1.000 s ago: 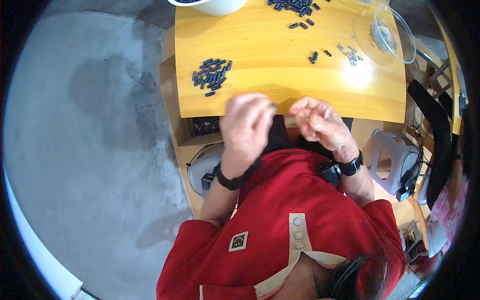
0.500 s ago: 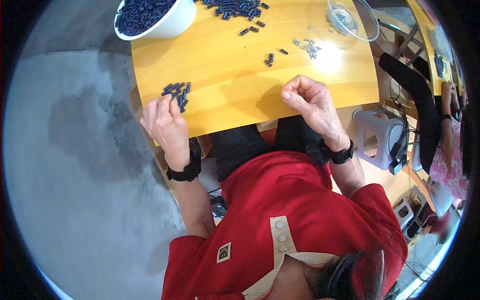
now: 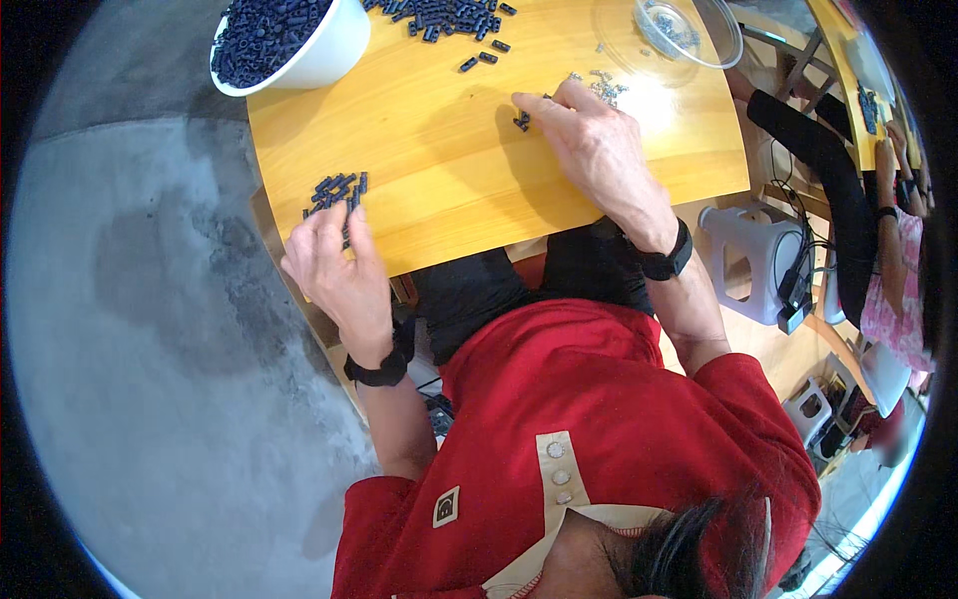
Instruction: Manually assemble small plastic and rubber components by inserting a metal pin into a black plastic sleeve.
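Observation:
My left hand (image 3: 341,280) is at the near left edge of the yellow table. Its thumb and fingers are apart, with their tips at a small pile of short dark cylindrical pieces (image 3: 341,190). A few of these pieces show between the thumb and fingers; none is plainly gripped. My right hand (image 3: 602,145) reaches over the middle of the table, back upward, thumb and index finger spread. A few dark pieces (image 3: 521,120) lie by its thumb, partly covered. Small shiny metal bits (image 3: 605,88) lie just beyond its knuckles.
At the far left stands a white bowl (image 3: 344,50) full of dark pieces. A larger heap of them (image 3: 444,15) lies beside it on the table (image 3: 429,150). A clear plastic tub (image 3: 736,45) with metal bits is at the far right. A white stool (image 3: 743,265) stands right.
My right hand has moved forward and left, from a closed pinch near the table edge to the few dark pieces, and spread its fingers. My left thumb and fingers have parted at the pile.

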A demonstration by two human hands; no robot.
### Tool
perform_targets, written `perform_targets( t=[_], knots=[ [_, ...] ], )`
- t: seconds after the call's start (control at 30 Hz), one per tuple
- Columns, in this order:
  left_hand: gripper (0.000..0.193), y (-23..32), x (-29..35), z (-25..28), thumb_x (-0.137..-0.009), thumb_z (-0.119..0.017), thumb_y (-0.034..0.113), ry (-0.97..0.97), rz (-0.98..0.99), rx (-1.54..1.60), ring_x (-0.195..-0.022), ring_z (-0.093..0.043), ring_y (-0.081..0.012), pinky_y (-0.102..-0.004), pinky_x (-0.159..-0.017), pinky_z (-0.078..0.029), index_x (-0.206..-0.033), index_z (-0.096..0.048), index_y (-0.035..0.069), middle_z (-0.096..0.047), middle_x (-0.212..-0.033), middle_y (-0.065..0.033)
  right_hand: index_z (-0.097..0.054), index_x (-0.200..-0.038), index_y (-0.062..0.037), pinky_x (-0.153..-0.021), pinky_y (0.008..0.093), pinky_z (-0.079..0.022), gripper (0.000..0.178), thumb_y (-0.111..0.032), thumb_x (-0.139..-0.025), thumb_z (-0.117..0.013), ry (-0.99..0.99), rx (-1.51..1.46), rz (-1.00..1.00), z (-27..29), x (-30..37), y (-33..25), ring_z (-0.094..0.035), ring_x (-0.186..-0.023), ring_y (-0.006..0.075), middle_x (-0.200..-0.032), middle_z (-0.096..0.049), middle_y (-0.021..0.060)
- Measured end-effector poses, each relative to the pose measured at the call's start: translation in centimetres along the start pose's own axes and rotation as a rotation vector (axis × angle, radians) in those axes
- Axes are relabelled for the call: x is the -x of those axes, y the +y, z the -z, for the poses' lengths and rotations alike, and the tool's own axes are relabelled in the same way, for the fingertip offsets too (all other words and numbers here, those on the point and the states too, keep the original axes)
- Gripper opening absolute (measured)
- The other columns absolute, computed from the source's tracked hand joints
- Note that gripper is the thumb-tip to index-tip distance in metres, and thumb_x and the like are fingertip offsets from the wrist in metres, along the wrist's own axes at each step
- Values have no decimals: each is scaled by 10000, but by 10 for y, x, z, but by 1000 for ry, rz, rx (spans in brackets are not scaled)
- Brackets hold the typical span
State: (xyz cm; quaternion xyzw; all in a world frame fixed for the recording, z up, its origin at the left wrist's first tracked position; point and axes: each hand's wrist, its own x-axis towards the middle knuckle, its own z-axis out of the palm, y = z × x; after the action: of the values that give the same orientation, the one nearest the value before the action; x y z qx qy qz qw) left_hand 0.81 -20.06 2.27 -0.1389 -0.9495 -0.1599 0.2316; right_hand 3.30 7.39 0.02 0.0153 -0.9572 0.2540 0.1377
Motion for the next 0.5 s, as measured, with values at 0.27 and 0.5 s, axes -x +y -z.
perform_targets(
  t=[0.27, 0.5],
  knots=[
    [139, 42, 10, 11, -793, -737, 38, -7, -48, 192, -896, -627, -267, -370, -818, -489, -928, -701, 36, -667, -932, -108, -683, -1010, -99, -607, 405, -518, 214, -80, -822, -581, 28, 19, 55, -7, 2, 9, -641, -744, 289, -847, -592, 97],
    [137, 74, 18, 12, -798, -714, -36, -96, 10, 708, -833, -635, -215, -314, -787, -497, -931, -693, -8, -676, -902, -112, -649, -1023, -9, -668, 262, -555, 124, -84, -924, -645, -156, -1547, -410, 20, 38, -13, -647, -718, 111, -814, -668, 49]
  ],
)
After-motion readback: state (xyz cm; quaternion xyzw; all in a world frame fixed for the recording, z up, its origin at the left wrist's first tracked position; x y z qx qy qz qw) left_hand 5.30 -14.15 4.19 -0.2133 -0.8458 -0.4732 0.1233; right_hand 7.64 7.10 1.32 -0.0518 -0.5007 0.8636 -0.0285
